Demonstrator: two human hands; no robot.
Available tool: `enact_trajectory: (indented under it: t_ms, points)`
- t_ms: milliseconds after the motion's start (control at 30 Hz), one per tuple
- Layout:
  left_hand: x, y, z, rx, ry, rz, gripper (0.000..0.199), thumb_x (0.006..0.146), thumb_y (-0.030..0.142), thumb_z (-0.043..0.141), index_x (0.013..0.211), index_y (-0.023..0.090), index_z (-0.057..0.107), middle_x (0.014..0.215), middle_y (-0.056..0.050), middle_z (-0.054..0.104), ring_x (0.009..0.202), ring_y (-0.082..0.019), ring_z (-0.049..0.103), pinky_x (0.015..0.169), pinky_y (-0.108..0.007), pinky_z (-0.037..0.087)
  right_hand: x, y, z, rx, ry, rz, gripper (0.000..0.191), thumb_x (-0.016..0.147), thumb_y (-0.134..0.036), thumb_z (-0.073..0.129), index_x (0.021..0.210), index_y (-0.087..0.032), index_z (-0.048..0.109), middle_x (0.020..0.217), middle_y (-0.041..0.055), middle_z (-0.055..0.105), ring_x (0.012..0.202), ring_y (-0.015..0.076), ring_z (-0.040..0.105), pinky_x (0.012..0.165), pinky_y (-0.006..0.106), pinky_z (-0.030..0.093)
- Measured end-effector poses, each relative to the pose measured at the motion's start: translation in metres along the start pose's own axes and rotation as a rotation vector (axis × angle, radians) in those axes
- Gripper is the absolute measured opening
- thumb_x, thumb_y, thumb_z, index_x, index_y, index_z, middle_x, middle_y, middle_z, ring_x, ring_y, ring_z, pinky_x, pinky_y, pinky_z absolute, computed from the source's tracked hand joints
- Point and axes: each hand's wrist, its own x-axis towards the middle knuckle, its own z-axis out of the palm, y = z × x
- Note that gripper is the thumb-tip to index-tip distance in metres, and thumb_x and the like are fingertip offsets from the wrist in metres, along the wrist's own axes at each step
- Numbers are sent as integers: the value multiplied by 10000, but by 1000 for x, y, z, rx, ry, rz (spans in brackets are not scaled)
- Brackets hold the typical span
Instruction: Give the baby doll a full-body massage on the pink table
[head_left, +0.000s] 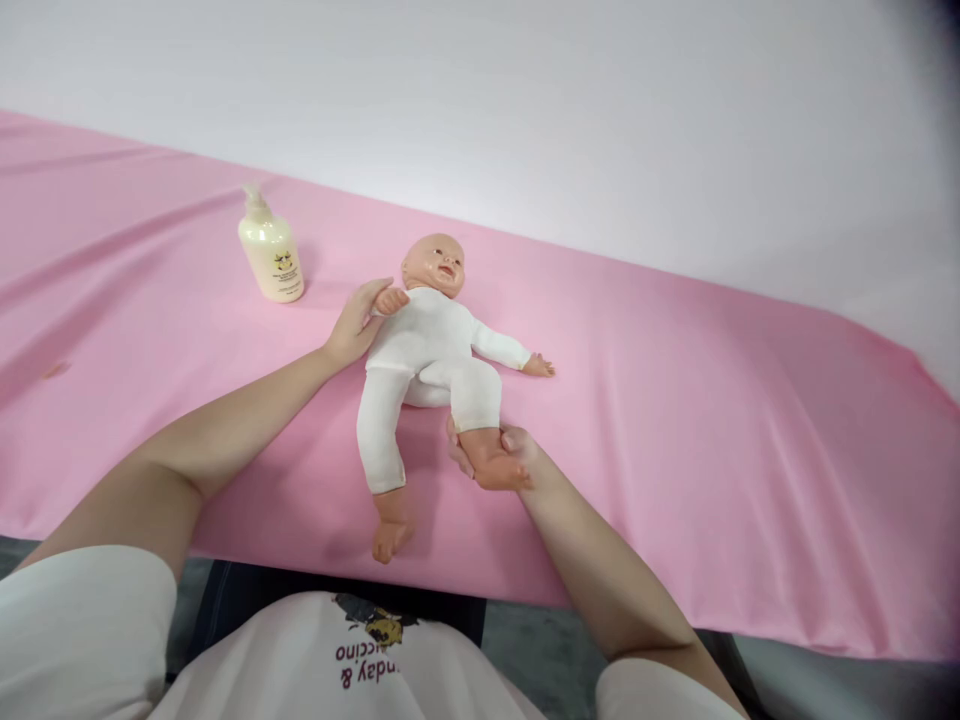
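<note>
A baby doll [424, 330] with a bald head and a white cloth body lies on its back, its head away from me. My left hand [358, 320] holds it at the side by the shoulder, the fingers passing behind its small hand. Part of those fingers is hidden by the doll. Lower down, my right hand [487, 450] is wrapped around the doll's bare lower leg from below, with the thumb on the near side. The doll's other leg hangs toward the front edge, untouched, and its other arm stretches out to the right.
A pink cloth [697, 450] with folds covers the table. A cream-coloured pump bottle [271, 255] stands at the back left. Behind the table rises a white wall [525, 110]. The table's front edge runs close to my body.
</note>
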Motion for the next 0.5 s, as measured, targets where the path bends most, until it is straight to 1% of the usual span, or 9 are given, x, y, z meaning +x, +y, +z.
enact_trajectory:
  t_ms: [100,167,200,300,400,500]
  points:
    - [0,7,-1,70,-83,99,480,1083,450,373,1484,218,497,1430,-170,612,1351,-272,571,1165,-516,442,5,2,-4,30,-51,-14,479,756,-621,607,925,-174,634,623,-11,581,527,109,489,501,231,349]
    - [1,8,0,100,-121,146,460,1087,425,348,1459,236,542,1431,-160,617,1369,-273,562,1170,-528,434,9,1,-4,72,-69,-34,493,669,-585,694,943,-178,647,644,-7,595,541,117,497,502,230,374]
    - [1,7,1,115,-134,162,450,1088,412,347,1445,243,564,1432,-154,619,1380,-273,553,1174,-530,430,11,0,-3,100,-68,-40,495,653,-562,715,956,-175,654,669,0,607,555,120,504,502,230,385]
    - [0,6,3,151,-161,209,405,1081,345,388,1404,258,615,1435,-139,627,1404,-273,524,1172,-522,428,14,-2,0,180,-15,-34,463,695,-506,690,1004,-162,665,709,16,615,568,124,494,467,225,372]
    - [-1,7,2,173,-196,221,385,1071,307,420,1384,281,642,1445,-129,624,1418,-276,500,1168,-521,420,15,-3,2,193,34,-22,411,748,-481,641,1018,-172,656,626,-13,555,511,117,420,426,212,320]
    - [-1,10,0,162,-226,197,379,1068,329,430,1369,303,659,1446,-130,623,1419,-279,490,1173,-530,405,16,-3,3,179,16,-30,410,765,-493,648,1018,-171,660,545,-48,489,464,105,353,420,206,316]
